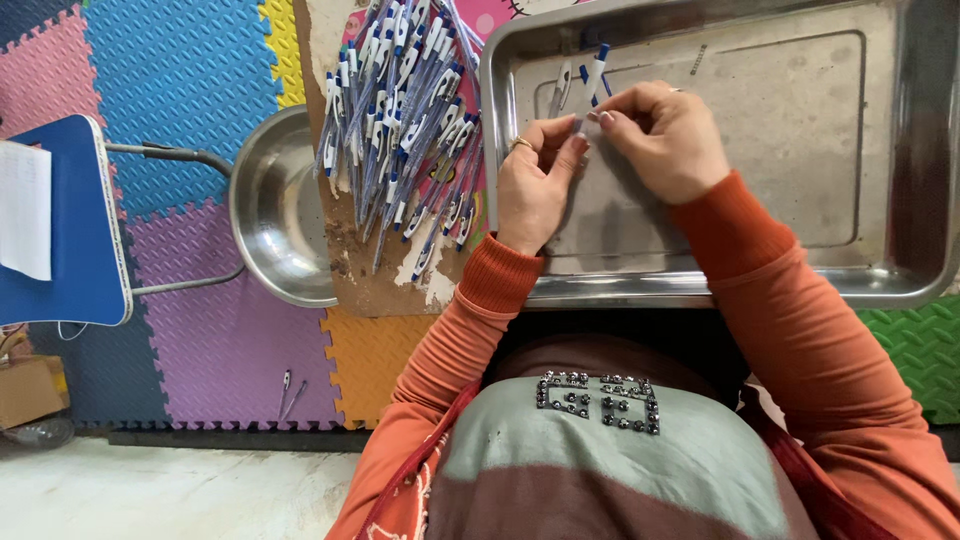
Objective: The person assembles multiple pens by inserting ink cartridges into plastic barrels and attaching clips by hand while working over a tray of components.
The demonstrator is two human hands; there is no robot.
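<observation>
my left hand is raised with its back toward me, fingers curled, thumb and forefinger pinched close at the tips. a ring sits on one finger. my right hand is just beside it, a little farther out, knuckles up, its fingertips bent in to meet those of the left. both forearms, in orange sleeves, angle inward from my elbows.

Pen lower end behind hands
</observation>
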